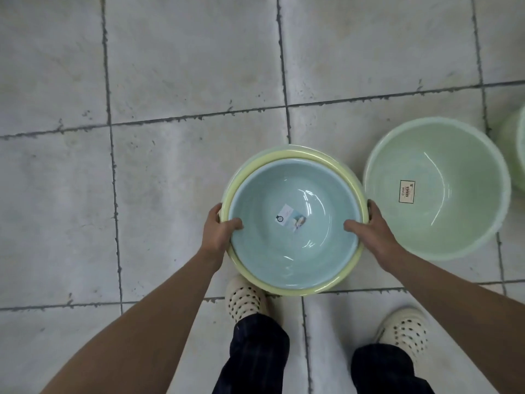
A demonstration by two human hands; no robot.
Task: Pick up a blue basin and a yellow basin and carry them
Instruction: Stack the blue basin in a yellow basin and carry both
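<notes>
A light blue basin (pixel 295 251) sits nested inside a slightly larger yellow basin (pixel 255 163), of which only the rim shows around it. A small label lies on the blue basin's bottom. My left hand (pixel 220 231) grips the left rims of both basins, thumb inside the blue one. My right hand (pixel 369 230) grips the right rims the same way. The stacked pair is in front of my legs, above the tiled floor.
A pale green basin (pixel 437 223) with a sticker inside stands on the floor just right of the stack. Another green basin (pixel 515 149) is cut off at the right edge. Grey floor tiles (pixel 170 66) spread ahead and left. My feet wear cream clogs (pixel 244 300).
</notes>
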